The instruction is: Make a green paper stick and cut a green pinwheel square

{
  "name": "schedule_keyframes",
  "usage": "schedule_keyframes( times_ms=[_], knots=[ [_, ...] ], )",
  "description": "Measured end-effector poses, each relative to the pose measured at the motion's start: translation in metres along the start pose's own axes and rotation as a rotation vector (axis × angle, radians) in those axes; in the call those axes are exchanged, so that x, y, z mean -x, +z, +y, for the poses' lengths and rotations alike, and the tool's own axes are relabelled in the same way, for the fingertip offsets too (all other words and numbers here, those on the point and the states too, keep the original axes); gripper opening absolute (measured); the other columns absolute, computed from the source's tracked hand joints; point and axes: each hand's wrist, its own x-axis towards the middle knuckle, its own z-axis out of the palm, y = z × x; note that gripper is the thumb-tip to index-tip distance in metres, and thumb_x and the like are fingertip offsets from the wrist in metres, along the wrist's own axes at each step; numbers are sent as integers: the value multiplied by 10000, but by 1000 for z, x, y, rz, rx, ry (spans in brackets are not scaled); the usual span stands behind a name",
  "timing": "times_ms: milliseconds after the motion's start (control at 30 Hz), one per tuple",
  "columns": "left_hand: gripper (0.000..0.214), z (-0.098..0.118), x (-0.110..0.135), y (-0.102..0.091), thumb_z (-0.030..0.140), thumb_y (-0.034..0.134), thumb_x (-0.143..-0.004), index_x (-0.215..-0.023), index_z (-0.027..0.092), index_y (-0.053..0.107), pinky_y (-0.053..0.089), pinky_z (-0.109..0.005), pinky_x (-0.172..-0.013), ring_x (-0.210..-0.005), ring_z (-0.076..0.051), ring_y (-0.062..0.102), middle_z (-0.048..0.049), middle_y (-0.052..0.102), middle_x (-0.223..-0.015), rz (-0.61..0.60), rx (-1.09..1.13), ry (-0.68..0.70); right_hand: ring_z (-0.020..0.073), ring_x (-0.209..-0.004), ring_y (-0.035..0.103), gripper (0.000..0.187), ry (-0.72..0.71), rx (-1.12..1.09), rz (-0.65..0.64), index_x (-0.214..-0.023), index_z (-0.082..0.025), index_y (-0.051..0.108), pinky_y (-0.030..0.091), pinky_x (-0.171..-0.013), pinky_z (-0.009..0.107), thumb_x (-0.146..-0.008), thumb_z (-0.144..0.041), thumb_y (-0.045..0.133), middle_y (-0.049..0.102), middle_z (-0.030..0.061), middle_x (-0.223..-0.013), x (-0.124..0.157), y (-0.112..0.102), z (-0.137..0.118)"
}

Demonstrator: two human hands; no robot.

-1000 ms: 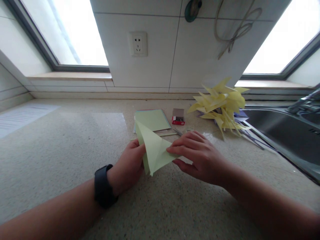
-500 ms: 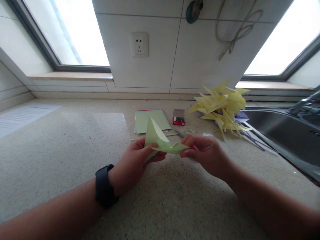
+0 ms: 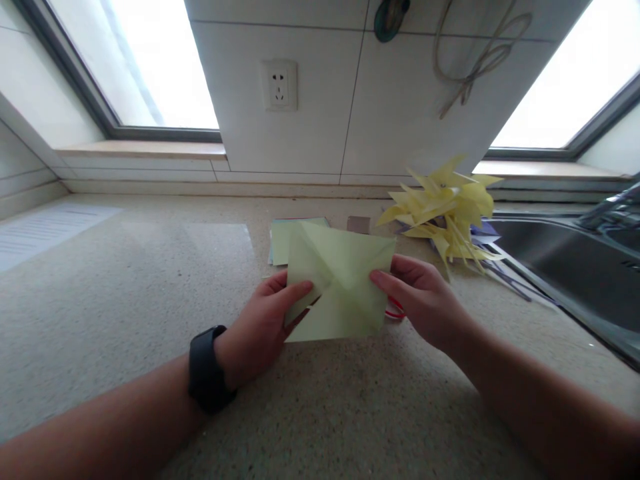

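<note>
Green sheet (image 3: 350,267) was up in front of the person, over the bench (image 3: 150,313), spanning both hands. Left hand (image 3: 263,320): fingers clamped on the sheet's left edge, thumb on the near face, just above a diagonal slit from the lower left corner. Right hand (image 3: 427,297): fingers pinched the right edge, thumb also on the near face. Red loop (image 3: 396,309) showed just below the right thumb (couldn't tell if touching). Paper stack (image 3: 280,245) sat beyond, partly covered.
</note>
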Motion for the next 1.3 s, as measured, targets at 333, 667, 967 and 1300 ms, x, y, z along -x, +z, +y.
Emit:
schedule_keyframes(
  times_ms=[333,667,967,1300],
  knots=[
    [306,6,4,-3,211,762,-762,-1063,168,730,605,-288,-624,-713,-203,737,-69,792,-923,-58,46,-16,69,-427,355,156,42,2,44,-864,-211,718,354,-405,221,-830,-358,758,520,-48,-583,-1,-1,4],
    [367,9,6,-4,241,756,-762,-1113,151,696,589,-304,-659,-819,-255,746,-113,775,-1039,-137,27,-17,124,-523,473,203,51,-13,25,-931,-225,719,343,-414,244,-817,-391,745,596,6,-676,1,-5,7],
    [347,11,7,-5,234,753,-781,-1116,166,696,582,-290,-661,-809,-236,741,-99,770,-1038,-161,17,-6,105,-512,485,109,25,-92,-24,-896,-242,730,360,-420,233,-837,-332,748,604,-7,-691,2,-7,6],
    [291,5,0,-7,225,769,-816,-1102,221,717,591,-277,-622,-723,-192,738,-63,780,-994,-116,-43,28,158,-740,643,168,-134,-17,71,-965,-252,652,536,-634,283,-824,-302,729,698,28,-894,-5,-17,2]
  ],
)
